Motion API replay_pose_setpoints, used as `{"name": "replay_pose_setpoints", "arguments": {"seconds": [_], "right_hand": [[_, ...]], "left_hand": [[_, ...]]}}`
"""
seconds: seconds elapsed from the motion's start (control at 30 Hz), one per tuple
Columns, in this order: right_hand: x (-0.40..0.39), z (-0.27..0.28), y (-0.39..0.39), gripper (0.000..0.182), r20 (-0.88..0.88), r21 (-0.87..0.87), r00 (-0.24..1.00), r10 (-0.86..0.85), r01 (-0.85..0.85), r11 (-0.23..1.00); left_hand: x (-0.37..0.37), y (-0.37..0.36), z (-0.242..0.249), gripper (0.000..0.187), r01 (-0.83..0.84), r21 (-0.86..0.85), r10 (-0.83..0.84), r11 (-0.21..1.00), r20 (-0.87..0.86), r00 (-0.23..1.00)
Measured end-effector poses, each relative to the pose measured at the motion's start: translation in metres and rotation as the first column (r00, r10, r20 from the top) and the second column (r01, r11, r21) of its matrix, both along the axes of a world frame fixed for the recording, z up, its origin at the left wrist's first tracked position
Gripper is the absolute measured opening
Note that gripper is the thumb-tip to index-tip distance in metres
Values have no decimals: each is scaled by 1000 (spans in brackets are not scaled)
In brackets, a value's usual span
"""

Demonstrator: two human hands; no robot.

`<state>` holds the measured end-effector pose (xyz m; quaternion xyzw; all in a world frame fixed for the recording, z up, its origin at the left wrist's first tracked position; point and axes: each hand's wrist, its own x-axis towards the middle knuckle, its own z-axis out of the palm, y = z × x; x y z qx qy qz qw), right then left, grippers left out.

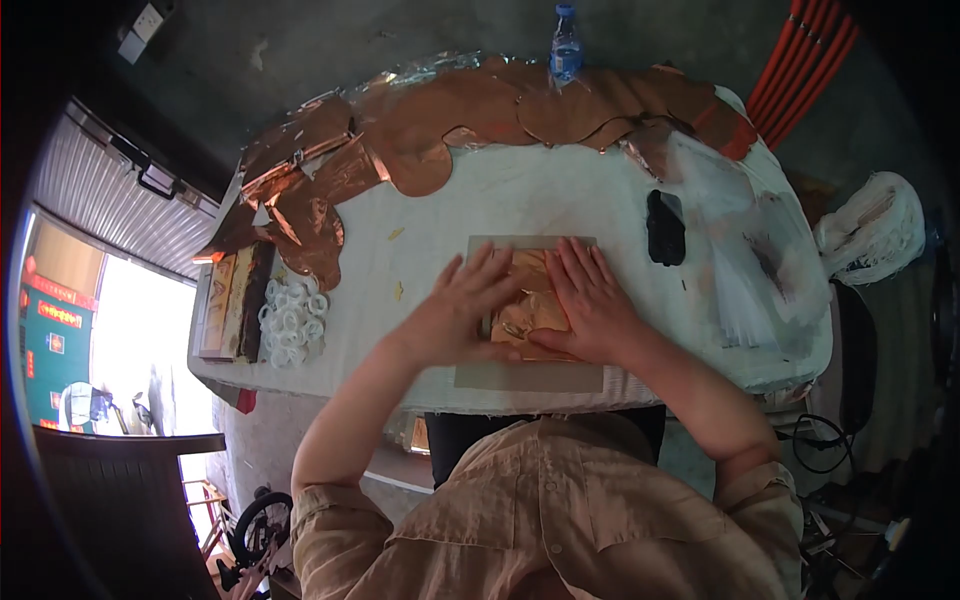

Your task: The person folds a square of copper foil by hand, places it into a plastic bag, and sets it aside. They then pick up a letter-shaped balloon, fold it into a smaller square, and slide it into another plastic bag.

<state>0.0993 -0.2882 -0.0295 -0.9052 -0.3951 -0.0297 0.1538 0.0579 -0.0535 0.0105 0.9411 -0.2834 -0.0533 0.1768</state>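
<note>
Both hands are over a shiny gold-coloured foil sheet (515,318), wrinkled in its middle, which lies on a flat grey-brown board (530,378) near the front edge of the table. Fingers spread, my left hand (450,315) is at the sheet's left side and covers part of that edge. My right hand (595,315) rests flat across the sheet's right part, its fingers pointing away from me and its thumb stretched toward the middle. Neither hand is gripping anything.
Copper-coloured sheets (480,110) line the table's (390,340) back and left. A water bottle (566,45) stands behind them. At left are white rings (290,320) and a box (230,305); at right, a black phone-like object (665,228) and clear plastic bags (750,270).
</note>
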Motion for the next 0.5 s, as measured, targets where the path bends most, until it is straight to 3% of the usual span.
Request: {"name": "replay_pose_setpoints", "arguments": {"seconds": [0.1,0.13,0.17,0.2,0.23,0.27,0.43,0.5], "right_hand": [[2,-6,-3,95,4,-4,1000,20,-20,1000],[5,-7,-3,78,44,-8,999,-11,12,1000],[11,-5,-7,78,51,-10,999,-16,16,1000],[19,2,-10,69,-340,337,939,-60,181,924],[24,9,-14,61,-665,549,745,55,438,712],[24,17,-17,52,-630,634,776,41,482,605],[28,35,-49,48,-608,590,794,5,447,673],[25,26,-56,46,-262,412,957,-126,229,882]], "left_hand": [[-8,-4,-13,95,-10,35,8,999,72,997],[-8,-4,-14,95,-3,35,0,999,78,997],[-8,-4,-14,94,-2,21,1,1000,75,997],[-7,-4,-14,93,-2,8,2,1000,75,997],[-7,-5,-13,93,4,6,-4,1000,86,996],[-8,-6,-13,93,-8,16,7,1000,75,997],[-7,-27,-15,93,-27,30,25,999,67,997],[-6,-42,-17,92,-34,-10,35,999,68,997]]}}
